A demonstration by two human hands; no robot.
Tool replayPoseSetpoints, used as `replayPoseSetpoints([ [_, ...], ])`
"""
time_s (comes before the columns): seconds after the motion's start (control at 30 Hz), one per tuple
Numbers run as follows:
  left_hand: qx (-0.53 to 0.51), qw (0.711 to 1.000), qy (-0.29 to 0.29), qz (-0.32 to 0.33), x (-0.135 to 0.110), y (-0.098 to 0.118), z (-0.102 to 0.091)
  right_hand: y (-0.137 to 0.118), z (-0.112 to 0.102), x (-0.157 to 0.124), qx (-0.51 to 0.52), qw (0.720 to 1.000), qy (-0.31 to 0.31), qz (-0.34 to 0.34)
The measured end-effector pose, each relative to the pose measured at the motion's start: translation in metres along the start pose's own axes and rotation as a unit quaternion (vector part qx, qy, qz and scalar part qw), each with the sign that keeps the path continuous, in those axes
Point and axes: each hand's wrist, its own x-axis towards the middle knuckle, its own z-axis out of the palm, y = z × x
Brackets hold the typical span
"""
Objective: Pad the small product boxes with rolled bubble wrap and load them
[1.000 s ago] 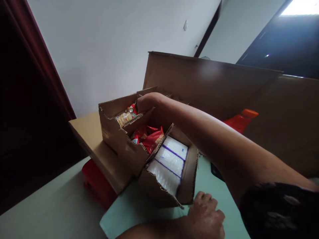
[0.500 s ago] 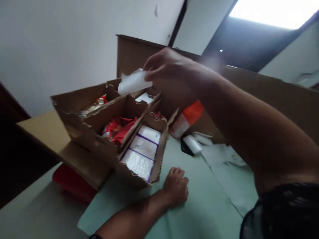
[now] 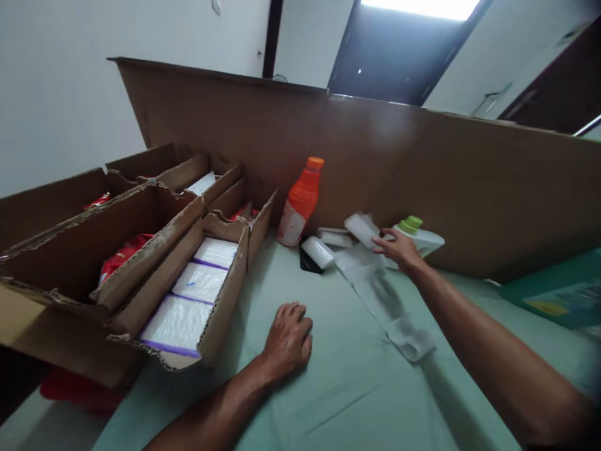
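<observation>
My right hand (image 3: 398, 248) reaches to the back of the green table (image 3: 338, 388) and pinches a small white packet (image 3: 360, 228) by its corner, just above other white packets (image 3: 323, 247). My left hand (image 3: 288, 337) rests on the table with fingers curled, holding nothing, beside a cardboard tray (image 3: 225, 307) that holds three white packs with purple edges (image 3: 200, 282). Further trays (image 3: 141, 219) to the left hold red packets (image 3: 123, 254) and another white pack.
An orange bottle (image 3: 300, 200) and a white bottle with a green cap (image 3: 417, 235) stand against a tall cardboard sheet (image 3: 422, 169) at the back. A clear plastic wrapper (image 3: 389, 307) lies on the table. A green box (image 3: 558, 294) sits at the right.
My right hand lifted a white packet out of the back tray, swung right and came down by the packets near the bottles. The view turned right. My left hand stayed on the table.
</observation>
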Motion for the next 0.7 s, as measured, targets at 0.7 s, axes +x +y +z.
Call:
replayPoseSetpoints([
  [0.7,0.068,0.993,0.058,0.077,0.015,-0.002,0.007,-0.392,0.126,-0.028,-0.087,0.871,-0.157,-0.458],
])
